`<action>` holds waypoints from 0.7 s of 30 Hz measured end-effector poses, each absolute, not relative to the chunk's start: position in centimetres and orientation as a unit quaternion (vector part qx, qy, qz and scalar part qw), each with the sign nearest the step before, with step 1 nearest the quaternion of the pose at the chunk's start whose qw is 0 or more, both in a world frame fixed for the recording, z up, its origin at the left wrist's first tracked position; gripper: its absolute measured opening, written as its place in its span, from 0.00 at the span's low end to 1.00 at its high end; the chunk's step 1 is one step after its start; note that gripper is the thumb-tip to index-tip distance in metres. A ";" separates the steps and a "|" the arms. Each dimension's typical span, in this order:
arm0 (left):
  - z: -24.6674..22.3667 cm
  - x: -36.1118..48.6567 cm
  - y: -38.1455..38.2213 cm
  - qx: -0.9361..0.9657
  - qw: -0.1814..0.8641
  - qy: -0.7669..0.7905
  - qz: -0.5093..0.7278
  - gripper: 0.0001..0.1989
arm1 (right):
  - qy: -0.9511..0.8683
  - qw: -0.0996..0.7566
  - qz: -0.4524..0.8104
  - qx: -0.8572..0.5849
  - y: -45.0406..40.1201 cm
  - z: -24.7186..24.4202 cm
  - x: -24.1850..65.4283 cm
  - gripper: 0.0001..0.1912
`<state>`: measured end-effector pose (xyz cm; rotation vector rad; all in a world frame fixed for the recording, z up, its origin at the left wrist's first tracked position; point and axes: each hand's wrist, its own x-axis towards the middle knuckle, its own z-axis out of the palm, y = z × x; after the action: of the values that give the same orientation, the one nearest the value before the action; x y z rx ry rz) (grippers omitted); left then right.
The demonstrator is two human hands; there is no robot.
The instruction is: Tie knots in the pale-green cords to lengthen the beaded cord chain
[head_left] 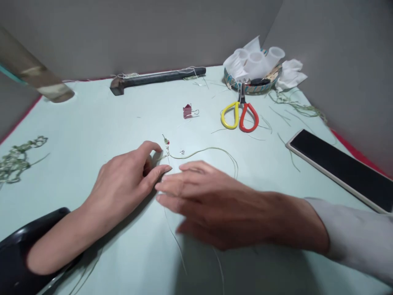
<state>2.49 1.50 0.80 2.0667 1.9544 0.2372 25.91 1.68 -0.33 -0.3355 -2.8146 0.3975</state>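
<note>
A small knotted cord piece with green and red bits at its top lies on the pale green tabletop. My left hand rests beside it, thumb and index finger apart on either side of the thin cords. Whether its curled fingers pin a cord underneath cannot be seen. Close to the left thumb, my right hand is blurred, its fingers stretched out to the left. A green cord loops rightward from the knots and passes behind the right hand. One pale thread trails down between the hands.
Beyond the hands lie a maroon binder clip, scissors with yellow and red handles, and a hammer. A basket holds white cups. A phone lies right; tangled green cord lies left.
</note>
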 end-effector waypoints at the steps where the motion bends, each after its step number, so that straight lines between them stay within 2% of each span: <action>1: 0.7 2.6 1.4 0.714 0.144 0.680 0.084 0.25 | -0.977 0.111 0.145 -0.114 0.7 -0.3 26.3 0.21; 3: 0.5 2.7 1.1 0.711 0.142 0.683 0.085 0.24 | -0.978 0.082 0.149 -0.118 -1.1 -0.3 27.1 0.32; 5: 0.4 2.8 0.8 0.709 0.133 0.687 0.087 0.23 | -0.979 0.081 0.141 -0.121 -2.6 -0.4 27.9 0.34; 12: 0.3 3.3 0.5 0.701 0.112 0.699 0.086 0.22 | -0.983 0.110 0.102 -0.105 -5.8 -0.5 28.9 0.33; 17: 0.6 3.3 0.4 0.698 0.103 0.703 0.090 0.24 | -0.980 0.143 0.106 -0.092 -7.6 -1.2 30.0 0.15; 19: 0.8 3.4 0.6 0.691 0.101 0.711 0.090 0.24 | -0.982 0.145 0.087 -0.078 -7.9 -1.1 31.1 0.17; 21: 0.9 3.3 0.9 0.685 0.104 0.716 0.087 0.25 | -0.979 0.148 0.076 -0.121 -7.6 -1.0 32.7 0.24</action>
<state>3.33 0.86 0.89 2.0196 2.1114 0.2572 32.73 -7.64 -0.95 -0.3478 -2.8155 0.2192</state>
